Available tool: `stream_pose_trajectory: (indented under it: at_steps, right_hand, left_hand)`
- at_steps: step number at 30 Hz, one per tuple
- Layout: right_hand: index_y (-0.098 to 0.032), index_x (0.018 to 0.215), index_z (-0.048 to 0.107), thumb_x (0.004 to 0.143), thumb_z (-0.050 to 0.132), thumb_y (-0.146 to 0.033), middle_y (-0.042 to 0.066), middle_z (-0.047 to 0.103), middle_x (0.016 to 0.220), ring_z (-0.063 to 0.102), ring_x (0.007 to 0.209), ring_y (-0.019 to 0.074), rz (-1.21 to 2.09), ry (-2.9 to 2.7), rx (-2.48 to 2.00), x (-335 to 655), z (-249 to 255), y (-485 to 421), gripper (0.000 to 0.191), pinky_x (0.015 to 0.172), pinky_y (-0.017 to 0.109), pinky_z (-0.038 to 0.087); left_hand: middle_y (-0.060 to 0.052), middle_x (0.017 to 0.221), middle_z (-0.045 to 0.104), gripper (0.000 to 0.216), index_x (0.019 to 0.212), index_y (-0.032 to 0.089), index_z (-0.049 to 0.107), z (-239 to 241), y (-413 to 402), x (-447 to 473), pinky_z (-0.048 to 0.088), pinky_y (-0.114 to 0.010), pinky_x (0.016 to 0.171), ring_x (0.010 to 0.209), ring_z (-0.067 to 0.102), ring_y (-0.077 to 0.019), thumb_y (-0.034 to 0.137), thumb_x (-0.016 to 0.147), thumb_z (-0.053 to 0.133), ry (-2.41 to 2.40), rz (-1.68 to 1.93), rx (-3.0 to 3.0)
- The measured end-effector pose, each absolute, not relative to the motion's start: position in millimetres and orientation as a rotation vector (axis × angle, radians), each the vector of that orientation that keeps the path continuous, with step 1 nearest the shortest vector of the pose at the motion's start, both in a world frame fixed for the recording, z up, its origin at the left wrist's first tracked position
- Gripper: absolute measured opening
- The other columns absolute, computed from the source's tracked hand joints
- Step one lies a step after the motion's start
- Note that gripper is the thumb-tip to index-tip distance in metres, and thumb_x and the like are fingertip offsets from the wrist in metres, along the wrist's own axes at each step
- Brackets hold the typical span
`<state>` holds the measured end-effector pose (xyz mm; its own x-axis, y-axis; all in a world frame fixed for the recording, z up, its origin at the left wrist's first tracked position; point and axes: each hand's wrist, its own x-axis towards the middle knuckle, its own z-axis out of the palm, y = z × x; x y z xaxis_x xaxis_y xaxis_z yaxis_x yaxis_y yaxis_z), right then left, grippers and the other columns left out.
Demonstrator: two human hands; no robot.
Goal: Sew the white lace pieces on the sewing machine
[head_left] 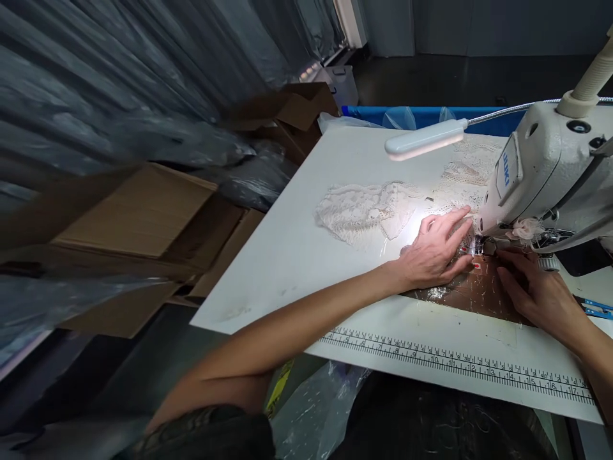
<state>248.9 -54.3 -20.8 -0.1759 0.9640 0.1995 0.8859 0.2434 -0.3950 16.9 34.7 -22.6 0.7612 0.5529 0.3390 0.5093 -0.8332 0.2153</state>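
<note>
Lace [354, 207] at the sewing machine [546, 169].
The machine, cut off by the right edge, hides some lace; the needle [477, 245] is hard to make out. A lamp [426, 139] reaches over the table [287, 255], and blue snips [597, 308] lie near the right hand [536, 291], which curls by the needle (what it holds, I cannot tell). The left hand [433, 252] is nearly flat, fingers slightly spread, with lace under and beyond them.
</note>
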Motion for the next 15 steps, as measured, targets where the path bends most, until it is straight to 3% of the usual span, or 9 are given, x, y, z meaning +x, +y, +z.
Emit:
stream_pose_trajectory:
  at_steps: [4, 6, 9, 12, 15]
  right_hand:
    - [-0.019, 0.125, 0.067, 0.1, 0.042, -0.04, 0.017, 0.064, 0.122, 0.07, 0.094, 0.0278, 0.16, -2.091, -1.657, 245, -31, -56, 0.041, 0.075, 0.041, 0.06]
    - [-0.018, 0.127, 0.066, 0.101, 0.041, -0.041, 0.018, 0.064, 0.119, 0.07, 0.093, 0.0277, 0.135, -2.083, -1.669, 243, -34, -55, 0.043, 0.077, 0.042, 0.06]
    - [-0.018, 0.128, 0.066, 0.1, 0.041, -0.042, 0.017, 0.067, 0.112, 0.071, 0.087, 0.0271, 0.095, -2.076, -1.675, 243, -37, -54, 0.044, 0.075, 0.043, 0.06]
    - [-0.017, 0.127, 0.066, 0.101, 0.039, -0.041, 0.018, 0.067, 0.115, 0.071, 0.094, 0.0293, 0.004, -2.085, -1.615, 243, -39, -53, 0.045, 0.075, 0.043, 0.06]
    - [-0.014, 0.12, 0.068, 0.101, 0.035, -0.042, 0.02, 0.07, 0.107, 0.071, 0.084, 0.0308, -0.123, -2.119, -1.498, 245, -44, -53, 0.048, 0.065, 0.043, 0.059]
  left_hand:
    - [-0.023, 0.151, 0.043, 0.047, 0.144, 0.013, 0.042, -19, 60, 29, 0.039, -0.057, 0.105, 0.134, 0.047, -0.0346, 0.037, 0.104, 0.035, 1.009, 0.465, 2.77]
    - [-0.025, 0.148, 0.045, 0.045, 0.139, 0.012, 0.048, -17, 78, 36, 0.041, -0.06, 0.102, 0.133, 0.047, -0.0373, 0.036, 0.104, 0.034, 1.029, 0.346, 2.783]
    - [-0.023, 0.149, 0.045, 0.045, 0.137, 0.014, 0.053, -15, 98, 44, 0.033, -0.064, 0.11, 0.136, 0.045, -0.0378, 0.039, 0.103, 0.037, 0.966, 0.246, 2.816]
    - [-0.02, 0.157, 0.039, 0.046, 0.142, 0.019, 0.049, -16, 101, 41, 0.026, -0.063, 0.116, 0.144, 0.038, -0.0366, 0.04, 0.103, 0.037, 0.959, 0.293, 2.821]
    - [-0.022, 0.161, 0.032, 0.051, 0.146, 0.015, 0.044, -15, 86, 22, 0.027, -0.061, 0.117, 0.149, 0.032, -0.037, 0.043, 0.103, 0.041, 1.036, 0.361, 2.829]
